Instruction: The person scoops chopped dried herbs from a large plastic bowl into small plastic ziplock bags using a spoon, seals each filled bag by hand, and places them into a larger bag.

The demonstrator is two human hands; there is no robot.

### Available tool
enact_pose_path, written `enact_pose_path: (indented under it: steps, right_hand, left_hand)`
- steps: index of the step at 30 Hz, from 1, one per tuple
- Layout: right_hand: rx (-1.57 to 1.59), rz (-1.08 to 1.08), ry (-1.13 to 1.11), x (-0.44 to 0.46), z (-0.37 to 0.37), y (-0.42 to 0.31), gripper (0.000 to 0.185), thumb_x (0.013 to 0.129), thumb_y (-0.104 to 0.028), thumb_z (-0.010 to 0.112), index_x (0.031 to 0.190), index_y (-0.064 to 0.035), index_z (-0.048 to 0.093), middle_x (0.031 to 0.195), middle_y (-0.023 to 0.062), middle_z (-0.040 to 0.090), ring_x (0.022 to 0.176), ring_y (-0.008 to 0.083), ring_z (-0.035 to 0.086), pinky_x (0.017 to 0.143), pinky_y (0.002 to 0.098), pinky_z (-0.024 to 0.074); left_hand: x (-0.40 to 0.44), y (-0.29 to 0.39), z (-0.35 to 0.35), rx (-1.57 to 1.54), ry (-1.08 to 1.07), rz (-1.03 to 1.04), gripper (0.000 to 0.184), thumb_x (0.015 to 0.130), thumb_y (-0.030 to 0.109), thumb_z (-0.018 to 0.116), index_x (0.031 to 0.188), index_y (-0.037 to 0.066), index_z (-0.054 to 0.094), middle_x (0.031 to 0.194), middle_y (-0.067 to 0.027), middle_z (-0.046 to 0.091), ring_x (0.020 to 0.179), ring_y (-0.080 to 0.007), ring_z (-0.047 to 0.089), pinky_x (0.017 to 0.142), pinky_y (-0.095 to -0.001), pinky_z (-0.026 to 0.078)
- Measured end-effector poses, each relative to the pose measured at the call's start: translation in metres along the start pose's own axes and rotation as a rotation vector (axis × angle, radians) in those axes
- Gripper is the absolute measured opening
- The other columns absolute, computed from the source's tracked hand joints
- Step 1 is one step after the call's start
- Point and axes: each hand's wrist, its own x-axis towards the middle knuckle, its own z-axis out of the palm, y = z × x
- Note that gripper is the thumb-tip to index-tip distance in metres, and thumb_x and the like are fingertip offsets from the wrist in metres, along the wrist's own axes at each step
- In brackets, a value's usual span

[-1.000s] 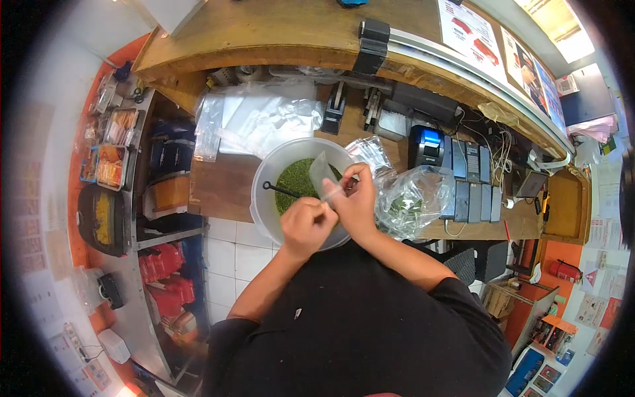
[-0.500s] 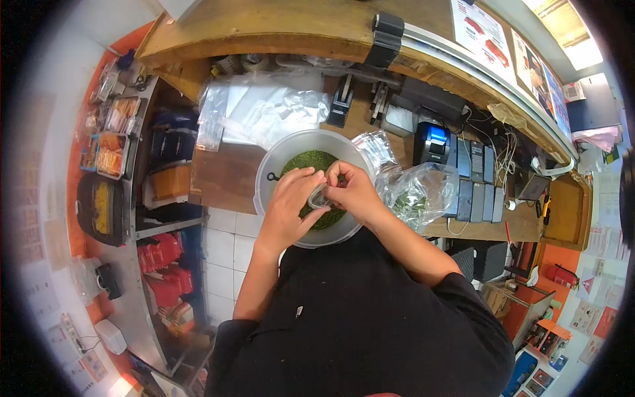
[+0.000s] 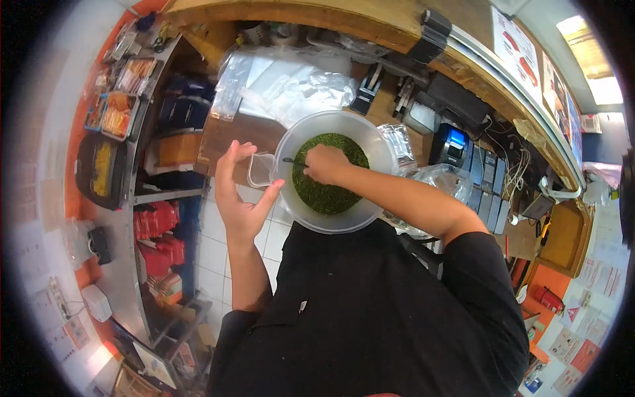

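Observation:
A translucent round plastic tub (image 3: 382, 155) stands in front of my body, holding a bed of finely chopped green leaves (image 3: 327, 197). Inside it, my right hand (image 3: 325, 164) is closed around a dark-handled utensil (image 3: 291, 161). Its handle end points left, and its working end is hidden. To the left of the tub, my left hand (image 3: 237, 195) holds a small clear plastic bag (image 3: 262, 170) between thumb and fingers. The bag's mouth is spread, and I see nothing in it.
Clear plastic sheets and bags (image 3: 284, 83) lie behind the tub, near a black tape dispenser (image 3: 367, 89). On the right are a large clear bag (image 3: 443, 180), a small printer (image 3: 451, 144), several phones (image 3: 486, 169) and cables. A metal shelf (image 3: 165, 195) stands at left.
Both hands were together over the tub, handling the clear bag. My left hand has moved left with the bag, now spread open. My right hand has released it and gripped the dark handle.

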Motion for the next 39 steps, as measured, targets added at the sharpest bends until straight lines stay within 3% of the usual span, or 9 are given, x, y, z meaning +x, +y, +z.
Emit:
enact_pose_path:
  steps: [6,9,11,12,14,18,20,28,39]
  right_hand:
    - [0.064,-0.174,0.082,-0.029,0.028,0.012,0.025,0.089,-0.022,0.064,0.086,0.0012,0.073,0.082,0.0258,0.068,0.079,0.0443,0.066,0.075,0.0513,0.0549]
    - [0.115,-0.324,-0.039,-0.058,0.034,0.007,0.026,0.091,-0.022,0.065,0.088,0.0031,0.072,0.077,0.0215,0.069,0.071,0.036,0.069,0.069,0.045,0.0566]
    - [0.6,-0.1,-0.12,-0.071,0.013,0.001,0.025,0.089,-0.018,0.064,0.087,0.0058,0.072,0.082,0.0241,0.07,0.075,0.0358,0.07,0.072,0.0441,0.0574]
    - [0.599,-0.103,-0.12,-0.073,0.007,0.005,0.025,0.089,-0.018,0.064,0.087,0.0058,0.072,0.082,0.0241,0.07,0.075,0.0358,0.07,0.072,0.0441,0.0574]
    - [0.994,0.109,-0.09,-0.077,-0.005,0.018,0.024,0.093,-0.018,0.066,0.092,0.0051,0.071,0.079,0.0164,0.071,0.07,0.0222,0.069,0.067,0.0331,0.0566]
    - [1.267,0.112,0.001,-0.096,-0.022,0.031,0.023,0.1,-0.02,0.063,0.101,0.0028,0.07,0.081,0.0091,0.07,0.069,0.0132,0.065,0.063,0.0269,0.0538]
    - [1.427,0.114,0.256,-0.109,-0.033,0.03,0.025,0.1,-0.021,0.063,0.103,0.0038,0.069,0.083,0.0092,0.07,0.067,0.013,0.064,0.064,0.0262,0.0527]
    - [1.356,0.087,0.691,-0.13,-0.031,0.047,0.026,0.099,-0.02,0.064,0.102,0.0049,0.069,0.082,0.0109,0.071,0.066,0.0142,0.063,0.061,0.0281,0.051]
    - [1.501,0.075,0.792,-0.146,-0.037,0.045,0.029,0.099,-0.022,0.065,0.106,0.0059,0.067,0.085,0.013,0.07,0.069,0.0158,0.064,0.064,0.0297,0.0517]
  left_hand:
    - [-0.017,-0.01,-0.011,0.038,0.058,-0.099,0.088,0.069,0.012,0.088,0.145,0.002,0.045,0.121,-0.0139,0.063,0.114,-0.0272,0.058,0.101,-0.0403,0.043]
    - [-0.017,-0.012,-0.011,0.026,0.051,-0.106,0.087,0.07,0.013,0.088,0.145,0.002,0.045,0.121,-0.0138,0.063,0.114,-0.0264,0.058,0.101,-0.0397,0.042]
    - [-0.013,-0.011,-0.012,0.035,0.04,-0.131,0.087,0.07,0.012,0.088,0.145,0.002,0.045,0.121,-0.014,0.063,0.114,-0.0265,0.058,0.101,-0.0396,0.042]
    - [-0.012,-0.012,-0.012,0.037,0.042,-0.13,0.087,0.07,0.012,0.088,0.145,0.002,0.045,0.121,-0.014,0.063,0.114,-0.0265,0.058,0.101,-0.0396,0.042]
    - [-0.01,-0.013,-0.01,0.021,0.04,-0.12,0.087,0.069,0.012,0.088,0.145,0.002,0.045,0.121,-0.0143,0.063,0.114,-0.0265,0.058,0.102,-0.0396,0.043]
    - [-0.005,-0.01,-0.004,-0.01,0.013,-0.111,0.088,0.069,0.011,0.087,0.145,0.002,0.045,0.121,-0.0145,0.063,0.114,-0.0262,0.058,0.102,-0.0394,0.043]
    - [-0.002,-0.008,-0.002,-0.008,-0.027,-0.076,0.087,0.069,0.009,0.087,0.145,0.002,0.045,0.121,-0.0145,0.063,0.114,-0.0258,0.058,0.101,-0.0393,0.044]
    - [0.004,0.0,0.019,-0.088,-0.107,-0.049,0.084,0.07,0.01,0.087,0.144,0.003,0.048,0.123,-0.0143,0.061,0.115,-0.0268,0.058,0.101,-0.0395,0.045]
    - [0.006,0.008,0.037,-0.06,-0.213,-0.055,0.085,0.07,0.014,0.088,0.145,0.004,0.047,0.124,-0.0126,0.061,0.117,-0.0287,0.056,0.102,-0.0414,0.043]
